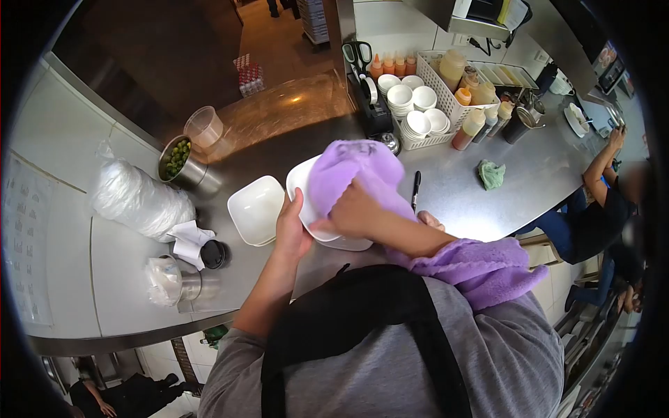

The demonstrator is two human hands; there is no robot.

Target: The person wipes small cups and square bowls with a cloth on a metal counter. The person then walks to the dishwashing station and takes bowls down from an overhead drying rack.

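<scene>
My left hand [294,224] grips the near-left rim of a white square bowl [298,177], its thumb up along the side. My right hand [352,211] is closed on a purple cloth [362,164], which is bunched into the bowl and covers most of its inside. The cloth's long tail runs under my right forearm, and purple fabric also lies over that arm near the elbow. Left of the bowl stands a short stack of similar white square bowls [255,209]. Part of another white dish [354,244] shows beneath the held bowl.
A black pen [417,188] and a green cloth [491,174] lie on the steel counter [446,174]. Small white bowls [418,124] and sauce bottles [468,129] stand behind. At left are a metal pot [182,164] and a plastic roll [136,191]. Other people are at right and lower left.
</scene>
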